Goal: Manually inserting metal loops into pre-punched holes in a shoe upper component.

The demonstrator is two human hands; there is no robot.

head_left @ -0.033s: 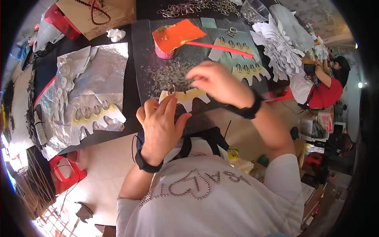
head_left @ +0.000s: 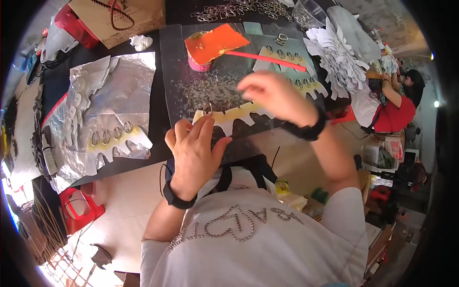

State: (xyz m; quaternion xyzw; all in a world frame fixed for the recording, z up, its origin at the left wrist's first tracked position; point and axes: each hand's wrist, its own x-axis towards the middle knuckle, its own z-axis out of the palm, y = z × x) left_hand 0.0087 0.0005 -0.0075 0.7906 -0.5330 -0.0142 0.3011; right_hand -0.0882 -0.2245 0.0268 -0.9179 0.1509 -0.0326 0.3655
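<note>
A white scalloped strip (head_left: 234,118) with a yellow smeared upper edge lies in front of me. My left hand (head_left: 193,150) is closed at its left end, fingertips pressing a metal oval ring (head_left: 207,108) against that edge. Over the strip's right end hovers my right hand (head_left: 282,98), fingers curled together and slightly blurred. Whether it holds anything small is hidden. Beyond the strip stands a pink tin (head_left: 200,66), topped by an orange card (head_left: 217,42) with yellowish paste. A red stick (head_left: 267,60) reaches right from the card.
Finished-looking ringed strips (head_left: 282,54) lie at the right, beside a pile of white pieces (head_left: 334,60). Loose metal rings (head_left: 229,10) are heaped at the back. On the left, a foil sheet (head_left: 129,81) carries another ringed strip (head_left: 114,142). Another person (head_left: 397,105) sits far right.
My right hand has moved a little to the right, uncovering more of the strip's right part. The left hand keeps its place at the ring.
</note>
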